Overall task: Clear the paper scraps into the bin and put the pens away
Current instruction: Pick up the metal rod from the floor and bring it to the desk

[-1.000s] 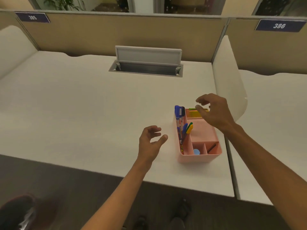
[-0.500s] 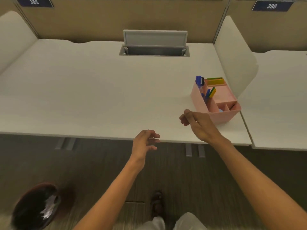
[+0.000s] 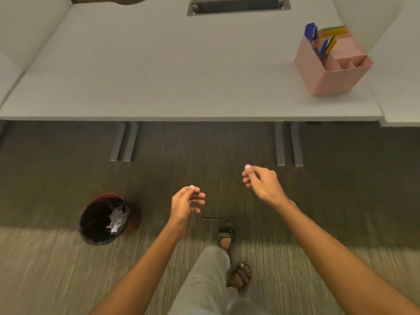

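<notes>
Head view looks steeply down past the near edge of the tabletop [image 3: 159,87] to the floor. The left hand [image 3: 185,206] and right hand [image 3: 261,183] both hang over the carpet in front of that edge, fingers loosely curled and holding nothing.

The pens [image 3: 318,42] stand in the pink organizer [image 3: 329,71] at the tabletop's near right corner, beside the white divider. The paper scraps [image 3: 117,220] lie crumpled inside the dark bin [image 3: 102,220] on the floor, left of the person's sandalled feet [image 3: 238,272]. A thin dark stick-like thing [image 3: 213,219] lies on the carpet just ahead of the feet; whether it is a pen cannot be told.

By my reading the task is nearly or fully done. To finish well, check that floor item: if it is a pen, pinch it near its middle and stand it in the organizer's pen slot without tipping the box.

No label, brand or writing can be read here.
</notes>
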The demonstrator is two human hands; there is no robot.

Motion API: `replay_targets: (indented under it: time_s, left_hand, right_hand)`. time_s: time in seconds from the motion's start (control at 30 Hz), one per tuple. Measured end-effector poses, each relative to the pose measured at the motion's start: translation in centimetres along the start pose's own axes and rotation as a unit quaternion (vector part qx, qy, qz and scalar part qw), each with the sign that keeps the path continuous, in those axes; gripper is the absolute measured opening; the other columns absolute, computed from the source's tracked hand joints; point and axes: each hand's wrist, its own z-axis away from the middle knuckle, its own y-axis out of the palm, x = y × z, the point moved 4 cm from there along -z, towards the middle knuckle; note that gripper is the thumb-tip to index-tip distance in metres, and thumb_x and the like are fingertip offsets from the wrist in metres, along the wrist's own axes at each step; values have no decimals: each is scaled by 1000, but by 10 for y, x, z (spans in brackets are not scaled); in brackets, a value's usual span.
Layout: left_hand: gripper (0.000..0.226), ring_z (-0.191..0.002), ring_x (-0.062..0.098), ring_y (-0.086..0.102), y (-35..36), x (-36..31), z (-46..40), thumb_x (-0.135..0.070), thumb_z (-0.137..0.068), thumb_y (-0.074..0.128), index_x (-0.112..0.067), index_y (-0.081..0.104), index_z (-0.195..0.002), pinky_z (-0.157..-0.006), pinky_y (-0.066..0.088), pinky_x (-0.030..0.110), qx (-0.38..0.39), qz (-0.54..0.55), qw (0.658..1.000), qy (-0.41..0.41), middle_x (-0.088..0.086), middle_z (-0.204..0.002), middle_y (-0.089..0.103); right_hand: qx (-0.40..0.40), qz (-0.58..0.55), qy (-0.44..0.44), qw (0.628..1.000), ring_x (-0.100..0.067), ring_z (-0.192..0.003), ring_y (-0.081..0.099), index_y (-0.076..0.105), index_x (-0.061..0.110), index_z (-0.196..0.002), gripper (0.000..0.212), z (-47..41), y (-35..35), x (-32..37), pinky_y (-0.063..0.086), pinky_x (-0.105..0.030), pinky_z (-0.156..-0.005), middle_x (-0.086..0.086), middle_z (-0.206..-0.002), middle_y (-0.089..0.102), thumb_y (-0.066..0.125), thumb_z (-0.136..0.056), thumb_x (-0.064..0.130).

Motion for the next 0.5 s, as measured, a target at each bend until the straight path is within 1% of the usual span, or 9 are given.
replay_targets:
  time_s: [0.07,0.17,0.3,0.4,0.43,0.5]
  left_hand:
    - [25,-58,17,61,-18,19,3,-20,-100,43,-10,61,-86,-49,41,26,-2,-2,999,-34,12,-78,67]
    - [28,-55,16,61,-39,52,-11,-22,-102,40,-9,60,-86,-46,41,25,2,-6,996,-92,12,-77,66]
    - [31,-49,13,59,-61,117,-63,-23,-103,38,-9,58,-84,-41,38,22,4,-60,987,-150,10,-74,65]
    - [26,-44,7,57,-81,193,-109,-21,-101,43,-11,58,-82,-39,36,19,9,-118,977,-176,7,-71,65]
    - [25,-45,7,56,-87,221,-125,-20,-100,45,-12,59,-80,-40,37,18,20,-134,974,-184,6,-71,65]
    - [24,-54,12,56,-97,276,-157,-18,-98,49,-16,59,-76,-44,39,20,57,-186,963,-188,5,-71,64]
  right_hand:
    - [24,17,24,999,-15,-74,71,71,19,-85,34,13,30,-17,58,-47,-77,1,-75,73,48,-97,41]
    - [40,53,54,996,-14,-72,70,69,20,-82,24,20,70,-50,57,-45,-76,2,-73,73,54,-94,34]
    - [57,77,115,989,-17,-76,70,70,19,-91,14,15,133,-109,57,-42,-78,1,-77,74,57,-93,24]
    - [27,66,144,987,-18,-75,71,70,16,-93,14,2,188,-164,57,-41,-77,-1,-79,75,57,-94,20]
    - [14,63,152,986,-19,-74,71,70,15,-93,14,-5,208,-186,57,-41,-76,-2,-79,75,56,-94,19]
    - [-13,49,177,983,-23,-75,71,71,13,-94,15,-16,249,-232,57,-42,-76,-4,-80,75,56,-94,18]
